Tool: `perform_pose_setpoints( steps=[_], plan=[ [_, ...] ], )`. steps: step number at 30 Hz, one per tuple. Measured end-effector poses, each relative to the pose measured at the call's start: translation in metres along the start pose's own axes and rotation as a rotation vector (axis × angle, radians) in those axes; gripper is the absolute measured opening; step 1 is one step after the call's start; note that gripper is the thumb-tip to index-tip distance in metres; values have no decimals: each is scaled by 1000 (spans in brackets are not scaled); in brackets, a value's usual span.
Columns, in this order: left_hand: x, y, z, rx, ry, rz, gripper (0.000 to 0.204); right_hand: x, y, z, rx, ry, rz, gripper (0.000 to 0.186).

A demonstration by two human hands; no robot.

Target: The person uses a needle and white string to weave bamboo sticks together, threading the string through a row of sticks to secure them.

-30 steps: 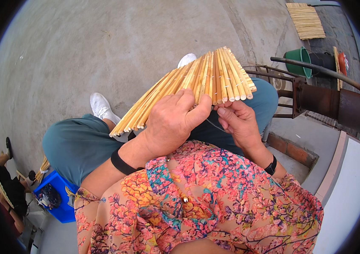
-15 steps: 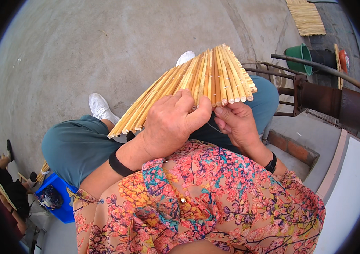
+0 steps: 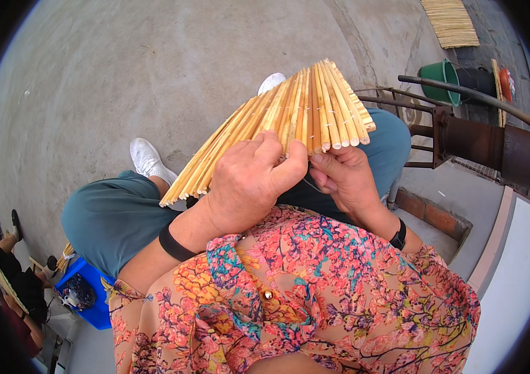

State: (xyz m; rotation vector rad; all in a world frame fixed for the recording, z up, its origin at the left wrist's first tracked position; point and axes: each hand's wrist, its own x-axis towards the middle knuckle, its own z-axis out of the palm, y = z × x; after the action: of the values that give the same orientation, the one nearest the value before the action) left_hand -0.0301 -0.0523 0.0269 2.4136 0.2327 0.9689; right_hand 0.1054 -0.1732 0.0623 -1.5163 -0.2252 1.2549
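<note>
A fanned mat of yellow reed stalks (image 3: 296,109) rests above my lap, its cut ends toward me. Short white stitches run across the stalks. My left hand (image 3: 252,167) is closed on the mat's near edge, fingers curled over the stalks and thumb by the middle ends. Just right of it, my right hand (image 3: 345,176) is pinched closed beneath the stalk ends. A thin dark strand shows beside the right fingers; whatever lies between their tips is hidden.
To the right stand a rusty metal frame (image 3: 471,146) and a green bucket (image 3: 441,81). Another reed mat (image 3: 451,23) lies on the ground at upper right. At lower left are a blue bin (image 3: 93,302) and another person's leg (image 3: 8,243).
The mat's right part and my right hand have shifted slightly left and up. Both hands keep nearly the same hold.
</note>
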Motion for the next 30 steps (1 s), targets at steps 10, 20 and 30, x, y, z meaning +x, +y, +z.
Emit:
perform_pose_setpoints(
  steps=[10,20,30],
  plan=[
    [-1,0,-1,6,-19,10,27,2,0,0,47,-48,-11,11],
    [3,-11,-1,25,55,-55,34,13,-18,5,-143,-142,-72,13],
    [3,-16,4,24,32,-112,36,17,-11,10,-55,-78,-92,7]
  ],
)
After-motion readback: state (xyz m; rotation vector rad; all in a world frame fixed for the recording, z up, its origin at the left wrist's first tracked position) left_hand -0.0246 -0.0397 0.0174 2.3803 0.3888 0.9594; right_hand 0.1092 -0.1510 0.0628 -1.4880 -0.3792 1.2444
